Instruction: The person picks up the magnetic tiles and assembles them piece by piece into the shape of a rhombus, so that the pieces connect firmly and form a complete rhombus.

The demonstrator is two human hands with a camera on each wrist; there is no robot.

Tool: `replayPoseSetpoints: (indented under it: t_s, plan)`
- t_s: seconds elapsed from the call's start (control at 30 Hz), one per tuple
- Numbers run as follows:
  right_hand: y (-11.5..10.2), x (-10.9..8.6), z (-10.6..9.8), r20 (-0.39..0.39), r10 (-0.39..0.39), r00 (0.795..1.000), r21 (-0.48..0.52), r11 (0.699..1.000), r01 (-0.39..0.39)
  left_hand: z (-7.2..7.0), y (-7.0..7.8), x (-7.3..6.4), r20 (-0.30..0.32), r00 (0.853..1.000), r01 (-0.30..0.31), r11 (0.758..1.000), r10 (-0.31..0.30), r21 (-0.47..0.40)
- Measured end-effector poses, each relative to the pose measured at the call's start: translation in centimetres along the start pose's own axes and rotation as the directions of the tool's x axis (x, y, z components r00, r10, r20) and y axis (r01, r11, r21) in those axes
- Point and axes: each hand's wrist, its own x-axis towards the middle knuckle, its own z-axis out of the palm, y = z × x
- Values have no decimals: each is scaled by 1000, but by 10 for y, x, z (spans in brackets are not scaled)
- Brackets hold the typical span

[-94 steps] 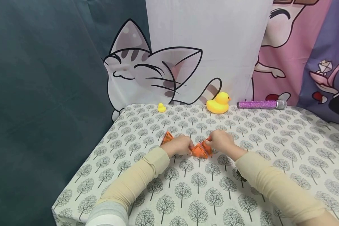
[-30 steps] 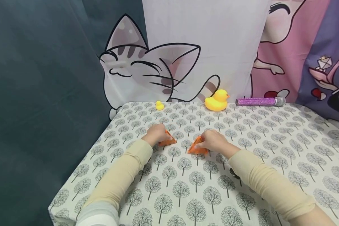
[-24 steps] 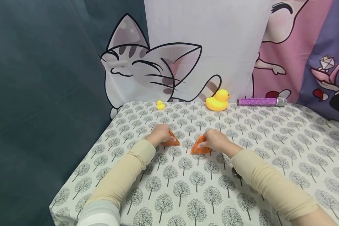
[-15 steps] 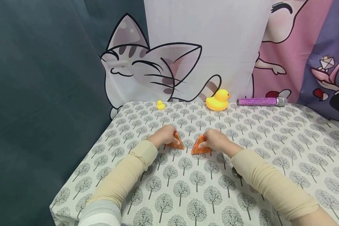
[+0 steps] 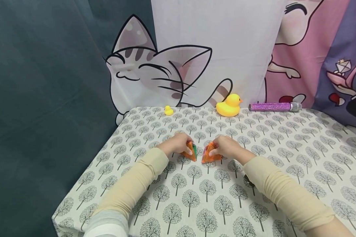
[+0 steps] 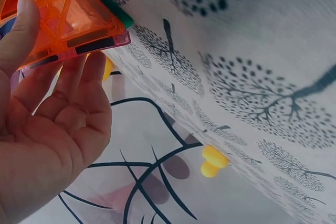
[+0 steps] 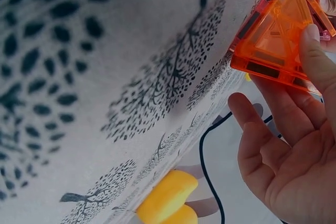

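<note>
My left hand [image 5: 177,144] pinches a pyramid of triangular magnetic tiles [image 5: 191,154] over the middle of the table. In the left wrist view this pyramid [image 6: 68,17] shows an orange face, with green and pink edges beside it; the thumb lies on the orange face. A short gap to the right, my right hand [image 5: 226,147] grips a second magnetic tile pyramid [image 5: 210,157] between thumb and fingers. Its orange face and a pink edge show in the right wrist view [image 7: 275,38]. The far sides of both pyramids are hidden by the fingers.
Along the back edge of the tree-print tablecloth [image 5: 192,204] stand a small yellow duck [image 5: 168,110] and a larger yellow duck [image 5: 229,106]. A purple glittery toy microphone [image 5: 273,107] lies at the back right. A dark object [image 5: 248,180] is partly hidden under the right sleeve.
The left hand went left to the other orange piece, then came back rightward with it, turning it so a green side shows. The right hand has stayed nearly still lately.
</note>
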Motion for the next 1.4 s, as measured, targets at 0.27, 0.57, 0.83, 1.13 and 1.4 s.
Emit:
replayPoseSetpoints:
  t_s: [0.27,0.57,0.83,1.13,1.4]
  plan:
    - [0,0,-1,4,-29,1000,0,1000,29,3,6,2,14,1000,-14,1000,14,15]
    - [0,0,-1,-1,-37,999,14,999,37,4,10,2,16,999,-31,999,30,23]
    - [1,1,0,-2,-51,999,43,998,51,8,17,3,25,998,-62,998,62,6]
    - [-2,2,-1,2,-82,997,36,996,82,8,20,2,11,998,-58,998,58,30]
    - [-5,2,-1,11,-111,994,42,993,110,8,19,2,19,998,-64,998,65,-11]
